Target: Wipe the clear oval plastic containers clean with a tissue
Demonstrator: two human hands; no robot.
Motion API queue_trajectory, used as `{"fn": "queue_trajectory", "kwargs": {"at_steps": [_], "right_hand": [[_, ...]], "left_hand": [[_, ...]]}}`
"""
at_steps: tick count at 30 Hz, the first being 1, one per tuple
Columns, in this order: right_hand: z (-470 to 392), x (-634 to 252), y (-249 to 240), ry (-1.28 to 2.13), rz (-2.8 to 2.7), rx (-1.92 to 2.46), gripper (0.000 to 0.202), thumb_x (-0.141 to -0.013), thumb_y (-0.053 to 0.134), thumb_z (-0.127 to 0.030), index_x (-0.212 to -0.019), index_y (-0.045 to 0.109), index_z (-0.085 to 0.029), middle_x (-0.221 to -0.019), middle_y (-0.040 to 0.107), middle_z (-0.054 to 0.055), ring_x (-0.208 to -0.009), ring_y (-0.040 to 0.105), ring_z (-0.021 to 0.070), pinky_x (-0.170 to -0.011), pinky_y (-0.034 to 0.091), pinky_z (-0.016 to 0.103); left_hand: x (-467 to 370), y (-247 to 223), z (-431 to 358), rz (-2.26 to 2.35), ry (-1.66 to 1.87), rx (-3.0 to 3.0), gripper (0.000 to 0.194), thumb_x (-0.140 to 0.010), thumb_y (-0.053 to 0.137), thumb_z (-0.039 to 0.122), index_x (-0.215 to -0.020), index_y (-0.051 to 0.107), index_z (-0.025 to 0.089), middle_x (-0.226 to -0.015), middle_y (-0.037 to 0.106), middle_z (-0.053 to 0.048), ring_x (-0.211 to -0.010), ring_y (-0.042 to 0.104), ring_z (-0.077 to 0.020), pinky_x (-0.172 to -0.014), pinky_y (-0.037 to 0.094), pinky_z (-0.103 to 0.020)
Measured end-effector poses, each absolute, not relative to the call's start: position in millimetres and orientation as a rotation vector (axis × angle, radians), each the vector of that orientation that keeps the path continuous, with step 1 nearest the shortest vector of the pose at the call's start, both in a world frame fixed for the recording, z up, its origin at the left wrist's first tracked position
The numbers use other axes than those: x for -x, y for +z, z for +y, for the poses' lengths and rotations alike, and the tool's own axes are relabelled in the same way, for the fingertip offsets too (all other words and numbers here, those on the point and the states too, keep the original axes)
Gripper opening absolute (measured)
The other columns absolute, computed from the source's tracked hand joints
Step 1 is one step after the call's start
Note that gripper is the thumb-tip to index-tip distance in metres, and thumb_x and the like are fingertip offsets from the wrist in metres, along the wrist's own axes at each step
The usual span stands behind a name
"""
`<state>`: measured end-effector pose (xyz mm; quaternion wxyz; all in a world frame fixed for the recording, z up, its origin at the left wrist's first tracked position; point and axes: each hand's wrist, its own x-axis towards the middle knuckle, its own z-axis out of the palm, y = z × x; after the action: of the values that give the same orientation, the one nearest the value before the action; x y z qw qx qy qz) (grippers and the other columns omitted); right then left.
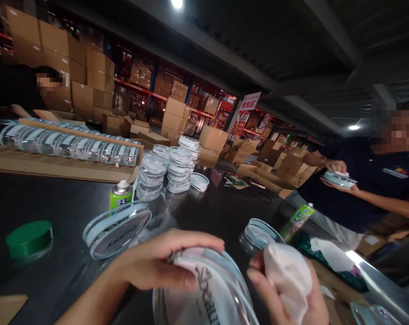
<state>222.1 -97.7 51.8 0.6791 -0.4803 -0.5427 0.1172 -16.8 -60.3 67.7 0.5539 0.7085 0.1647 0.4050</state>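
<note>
My left hand (pixel 164 266) grips a clear plastic zip pouch (pixel 207 289) with pale blue edging and dark lettering, thumb on its face and fingers over the top edge. A crumpled white cloth (pixel 289 275) is bunched in my right hand (pixel 275 298), just right of the pouch and apart from it. Behind my left hand, a similar pouch (pixel 119 230) leans tilted against a green spray can (pixel 121 194). Another clear pouch (pixel 262 232) lies on the table beyond the cloth.
Stacked clear pouches (pixel 152 174) stand mid-table, and a carton (pixel 65 158) of them lies at left. A green lid (pixel 30 239) sits near left; a second spray can (pixel 297 221) stands right. One co-worker (pixel 363 180) holds a pouch; another person (pixel 15 90) bends at far left.
</note>
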Motion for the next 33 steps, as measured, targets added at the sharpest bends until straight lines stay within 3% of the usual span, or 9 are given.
{"fn": "queue_trajectory", "kwargs": {"at_steps": [3,7,11,17,20,24,27,29,33], "right_hand": [[-84,-233,54,0.632,-1.007,1.061,0.045,-0.062,0.082,-0.047,-0.095,0.063,-0.022,-0.08,0.066,0.003,-0.063,0.059,0.0157,-0.053,0.049,0.024],[-72,-240,51,1.136,-0.892,0.861,0.038,-0.067,0.079,-0.048,-0.081,0.062,-0.017,-0.069,0.054,-0.001,-0.048,0.032,0.0042,-0.037,0.028,0.015],[-70,-240,49,1.315,-0.771,0.763,0.031,-0.069,0.078,-0.042,-0.076,0.062,-0.016,-0.068,0.05,-0.001,-0.049,0.028,0.003,-0.039,0.029,0.014],[-67,-243,46,1.418,-0.688,0.802,0.031,-0.062,0.082,-0.033,-0.073,0.06,-0.015,-0.071,0.051,0.0,-0.049,0.025,0.0025,-0.038,0.028,0.015],[-64,-254,37,1.248,-0.765,0.925,0.036,-0.059,0.082,-0.035,-0.083,0.063,-0.016,-0.073,0.054,0.001,-0.051,0.036,0.0054,-0.041,0.033,0.017],[-53,-285,14,0.343,-1.139,1.318,0.047,-0.079,0.063,-0.05,-0.114,0.061,-0.018,-0.094,0.063,0.009,-0.076,0.059,0.0219,-0.065,0.05,0.037],[-34,-308,-11,-0.157,-1.274,1.448,0.048,-0.083,0.055,-0.053,-0.109,0.062,-0.013,-0.099,0.059,0.015,-0.101,0.053,0.0339,-0.092,0.038,0.057],[-20,-318,-31,-0.217,-1.39,1.48,0.047,-0.077,0.06,-0.056,-0.098,0.066,-0.014,-0.094,0.058,0.015,-0.103,0.051,0.0372,-0.096,0.033,0.061],[-3,-333,-76,-0.114,-1.681,1.511,0.05,-0.07,0.064,-0.063,-0.094,0.071,-0.019,-0.102,0.063,0.016,-0.097,0.058,0.037,-0.086,0.044,0.058]], "left_hand": [[18,64,-50,0.479,1.3,-1.238,0.043,-0.076,0.072,0.029,-0.118,0.069,0.019,-0.121,0.069,-0.013,-0.107,0.066,-0.0325,-0.087,0.054,-0.034],[18,64,-35,0.503,1.72,-0.651,0.042,-0.076,0.072,0.023,-0.117,0.069,0.019,-0.104,0.075,-0.01,-0.082,0.073,-0.0222,-0.064,0.058,-0.022],[27,66,-26,0.477,1.84,-0.473,0.033,-0.084,0.06,0.018,-0.116,0.067,0.017,-0.098,0.076,-0.008,-0.063,0.071,-0.016,-0.043,0.052,-0.017],[39,70,-29,0.393,1.934,-0.373,0.026,-0.09,0.051,0.017,-0.112,0.067,0.018,-0.088,0.077,-0.002,-0.06,0.07,-0.0137,-0.045,0.055,-0.018],[41,74,-32,0.355,1.929,-0.381,0.031,-0.094,0.044,0.019,-0.118,0.064,0.018,-0.097,0.076,-0.005,-0.061,0.07,-0.0129,-0.04,0.051,-0.016],[42,79,-32,0.298,1.952,-0.354,0.033,-0.095,0.04,0.018,-0.115,0.065,0.014,-0.098,0.075,-0.007,-0.075,0.072,-0.0176,-0.051,0.059,-0.023],[41,80,-31,0.277,1.976,-0.318,0.027,-0.093,0.043,0.02,-0.106,0.067,0.014,-0.101,0.073,-0.009,-0.083,0.072,-0.0201,-0.053,0.059,-0.025],[40,80,-31,0.284,1.972,-0.323,0.025,-0.092,0.045,0.021,-0.104,0.067,0.014,-0.108,0.071,-0.01,-0.094,0.07,-0.0227,-0.059,0.061,-0.028],[39,81,-30,0.377,1.974,-0.293,0.025,-0.091,0.047,0.021,-0.104,0.067,0.015,-0.119,0.068,-0.01,-0.114,0.062,-0.0273,-0.073,0.062,-0.036]]}}
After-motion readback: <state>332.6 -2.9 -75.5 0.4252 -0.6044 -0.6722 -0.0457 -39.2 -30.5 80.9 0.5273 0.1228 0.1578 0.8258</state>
